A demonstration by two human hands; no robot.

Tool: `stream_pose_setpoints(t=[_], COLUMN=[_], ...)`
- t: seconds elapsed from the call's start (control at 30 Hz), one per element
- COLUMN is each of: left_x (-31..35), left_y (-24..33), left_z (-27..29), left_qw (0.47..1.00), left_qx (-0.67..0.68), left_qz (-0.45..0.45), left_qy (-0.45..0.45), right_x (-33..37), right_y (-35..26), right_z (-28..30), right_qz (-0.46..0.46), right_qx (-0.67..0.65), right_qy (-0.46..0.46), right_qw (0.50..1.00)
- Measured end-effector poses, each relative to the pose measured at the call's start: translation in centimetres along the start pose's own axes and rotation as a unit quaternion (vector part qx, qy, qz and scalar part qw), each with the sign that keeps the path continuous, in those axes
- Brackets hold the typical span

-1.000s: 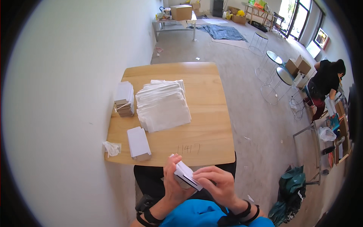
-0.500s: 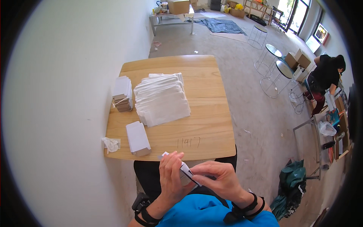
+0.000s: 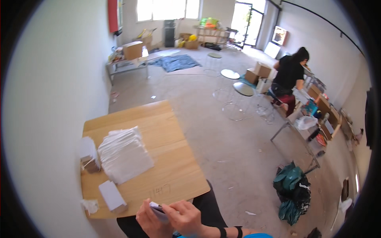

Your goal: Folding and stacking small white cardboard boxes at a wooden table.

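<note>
Just past the near edge of the wooden table (image 3: 178, 152), my left hand (image 3: 150, 222) is closed around a small white box (image 3: 159, 213), slightly blurred. The fingers of my right hand (image 3: 185, 217) pinch the same box along its upper edge, where a dark gap shows. Much of the box is hidden behind both hands. On the table close by lies a similar white box (image 3: 112, 195). Behind it spreads a fanned stack of thin white sheets or sleeves (image 3: 125, 154). A bundle of flat white cartons (image 3: 89, 152) stands at the left edge.
Crumpled clear plastic (image 3: 90, 206) lies at the table's near left corner, beside the wall. Round stools (image 3: 243, 89) stand across the floor. A person (image 3: 291, 75) works at a cluttered side table (image 3: 291, 121) on the right. Dark green bags (image 3: 291, 194) lie nearer.
The view has swung up and to the right, so the table and hands appear lower and farther left. Both hands stay on the small box.
</note>
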State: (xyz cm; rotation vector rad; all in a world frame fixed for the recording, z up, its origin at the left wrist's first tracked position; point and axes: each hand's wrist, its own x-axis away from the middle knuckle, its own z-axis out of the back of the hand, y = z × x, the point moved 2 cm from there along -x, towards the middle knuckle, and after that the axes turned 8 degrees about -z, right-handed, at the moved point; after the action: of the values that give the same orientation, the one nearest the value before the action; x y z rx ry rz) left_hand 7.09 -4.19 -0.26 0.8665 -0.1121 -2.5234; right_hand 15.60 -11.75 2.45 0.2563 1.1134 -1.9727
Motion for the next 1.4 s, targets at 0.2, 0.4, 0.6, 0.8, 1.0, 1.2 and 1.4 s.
stream_pose_setpoints(t=[0.2,0.4,0.6,0.8,1.0,1.2,1.4], left_x=[-0.1,-0.4,-1.1,-0.6,0.2,0.5,0.7], left_y=[0.6,0.2,-0.3,-0.5,-0.3,0.5,0.8], left_z=[0.0,0.5,1.1,0.6,0.6,0.1,0.0], left_qw=[1.000,0.995,0.968,0.967,0.983,0.996,0.997], left_qx=[0.006,0.101,0.240,0.237,0.154,0.077,0.040], left_qz=[-0.023,-0.025,-0.024,-0.090,-0.095,-0.008,0.004], left_qy=[0.001,-0.006,-0.073,-0.035,-0.021,-0.041,-0.059], right_x=[1.1,-1.7,-2.4,-1.9,-1.1,-0.1,0.0], right_y=[0.5,4.5,3.7,3.3,2.0,1.3,2.1], right_z=[-0.1,1.2,2.8,2.8,2.7,2.3,2.1], right_qz=[0.009,-0.274,-0.326,-0.321,-0.246,-0.088,-0.073], right_qx=[0.081,-0.424,-0.485,-0.474,-0.293,-0.080,-0.094], right_qy=[-0.040,-0.320,-0.382,-0.350,-0.213,0.000,-0.014], right_qw=[0.996,0.802,0.716,0.741,0.899,0.993,0.993])
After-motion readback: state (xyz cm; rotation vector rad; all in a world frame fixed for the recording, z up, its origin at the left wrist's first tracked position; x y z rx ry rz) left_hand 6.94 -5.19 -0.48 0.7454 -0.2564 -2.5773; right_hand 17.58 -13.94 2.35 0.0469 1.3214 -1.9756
